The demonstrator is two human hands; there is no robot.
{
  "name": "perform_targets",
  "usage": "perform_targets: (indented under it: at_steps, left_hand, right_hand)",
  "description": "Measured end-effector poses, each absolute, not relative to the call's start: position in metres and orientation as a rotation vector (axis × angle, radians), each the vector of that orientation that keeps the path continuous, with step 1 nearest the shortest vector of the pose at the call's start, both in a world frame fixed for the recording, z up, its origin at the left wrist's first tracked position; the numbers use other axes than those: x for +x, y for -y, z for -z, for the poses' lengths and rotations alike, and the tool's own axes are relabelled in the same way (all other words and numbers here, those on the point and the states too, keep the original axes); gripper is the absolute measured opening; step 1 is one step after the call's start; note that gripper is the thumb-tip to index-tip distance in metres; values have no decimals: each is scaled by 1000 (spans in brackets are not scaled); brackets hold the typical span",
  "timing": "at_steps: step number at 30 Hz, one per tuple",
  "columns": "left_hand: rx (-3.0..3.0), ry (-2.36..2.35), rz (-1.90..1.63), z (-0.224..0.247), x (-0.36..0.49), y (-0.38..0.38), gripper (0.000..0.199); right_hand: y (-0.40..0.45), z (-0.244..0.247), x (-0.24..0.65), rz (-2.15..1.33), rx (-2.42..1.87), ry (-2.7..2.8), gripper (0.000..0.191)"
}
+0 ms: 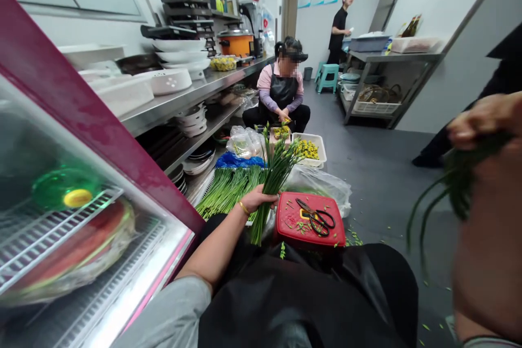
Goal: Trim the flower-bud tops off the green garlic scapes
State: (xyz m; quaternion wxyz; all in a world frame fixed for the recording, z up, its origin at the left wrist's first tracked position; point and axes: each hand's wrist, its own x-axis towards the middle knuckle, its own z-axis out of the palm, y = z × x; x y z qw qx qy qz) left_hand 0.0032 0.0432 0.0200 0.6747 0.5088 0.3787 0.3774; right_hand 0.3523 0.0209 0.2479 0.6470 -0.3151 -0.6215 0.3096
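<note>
My left hand (258, 199), with a gold bracelet at the wrist, is closed around an upright bunch of flowering chives (278, 166). Beside it, a red plastic box (287, 217) has black-handled scissors (316, 218) and green trimmings lying on its top. Far to the right, my raised right hand (483, 117) is blurred by motion, its fingers wrapped round drooping green chives (460, 179). More long chives (228, 187) lie in a white basket, left of and beyond my left hand.
A co-worker (281, 84) squats ahead near a white basket of yellow flowers (314, 151). Steel shelves with dishes (183, 60) and a glass-fronted fridge (163, 185) stand left. Another person (339, 27) stands at the back. Dark-clothed legs (444, 136) are at right.
</note>
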Motion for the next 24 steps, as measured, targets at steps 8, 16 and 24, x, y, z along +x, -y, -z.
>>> perform_targets:
  at_steps: [8, 16, 24]
  left_hand:
    - [1042, -584, -754, -27, 11, -23, 48]
    - [1062, -469, -540, -42, 20, -3, 41]
    - [1072, -426, -426, -36, 26, -1, 41]
  right_hand:
    - [-50, -192, 308, -1201, -847, 1295, 47]
    - [-86, -169, 255, -1378, -874, 1292, 47]
    - [-75, -180, 223, -1274, -785, 1285, 44]
